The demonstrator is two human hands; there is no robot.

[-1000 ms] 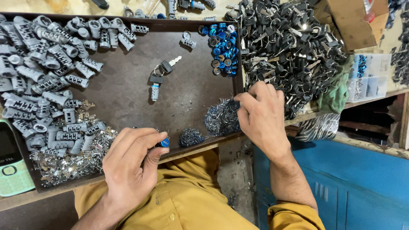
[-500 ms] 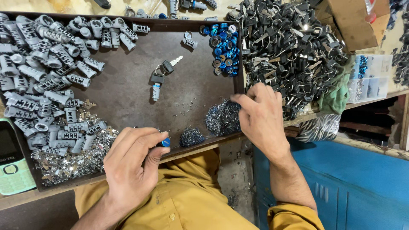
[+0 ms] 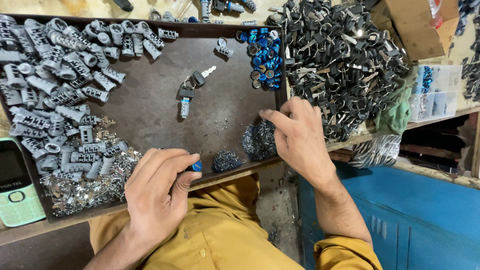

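Inspector: Left hand (image 3: 152, 192) is pinched shut on a small blue-capped cylinder (image 3: 196, 165), held at the near edge of the brown tray (image 3: 150, 107), likely so it stays over the work surface.

Clerk: And the other?

Inspector: Right hand (image 3: 300, 137) rests with fingers together, tips touching a pile of tiny springs (image 3: 258, 140); I cannot tell whether it holds one. Grey lock barrels (image 3: 55, 90) lie sorted at the left, blue caps (image 3: 262, 57) at the far right corner, each kind within reach.

Worn wooden workbench (image 3: 30, 231) along the lower left edge, pale stained surface behind it at the top. Blue-painted metal cabinet (image 3: 425, 220) below on the right, dark shelf gap (image 3: 430, 150) above it. Cardboard box (image 3: 410, 25) at upper right, even light throughout.
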